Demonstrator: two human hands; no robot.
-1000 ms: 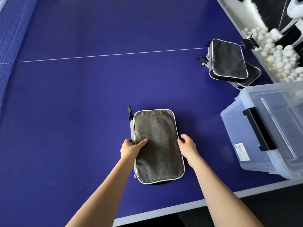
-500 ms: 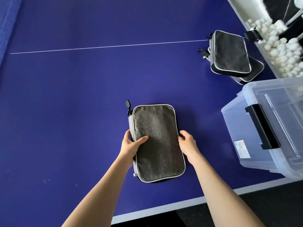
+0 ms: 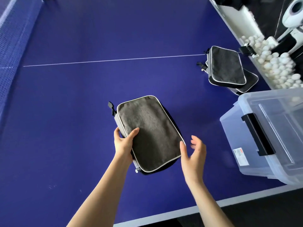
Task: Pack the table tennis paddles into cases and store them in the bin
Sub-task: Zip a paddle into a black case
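A grey fabric paddle case (image 3: 150, 130) with light piping and a closed zip is lifted and tilted over the blue table (image 3: 82, 95). My left hand (image 3: 123, 143) grips its left edge, thumb on top. My right hand (image 3: 193, 153) is off the case at its lower right corner, fingers spread; only the thumb is near the edge. A clear plastic bin (image 3: 268, 138) with a black latch stands at the right, its lid on. Two more grey cases (image 3: 227, 69) lie stacked at the back right. No paddle shows.
A trough of several white balls (image 3: 278, 64) runs along the table's right side, with a white machine (image 3: 293, 15) behind it. The net (image 3: 11, 46) is at the far left. The table's white front edge (image 3: 196, 208) is close to me.
My right hand has let go of the case and moved right. The left hand has raised the case and turned it, its far end swung left.
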